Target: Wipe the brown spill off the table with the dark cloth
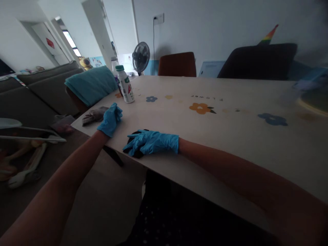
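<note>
Both my hands wear blue gloves and rest on a cream table [205, 130] printed with flowers. My right hand [151, 142] lies flat, fingers stretched out, pressing on a black cloth [134, 136] near the table's front edge. My left hand [110, 119] rests near the left corner with its fingers curled; whether it holds anything is hidden. A crumpled grey cloth [93, 115] lies just left of it. A white bottle with a green cap [124, 85] stands upright beyond my left hand.
A teal towel [91, 85] drapes over a chair at the table's left end. Grey sofa [38, 92] at left, a fan [140, 57] and two chairs [177, 64] behind the table. A blurred object sits at the right edge.
</note>
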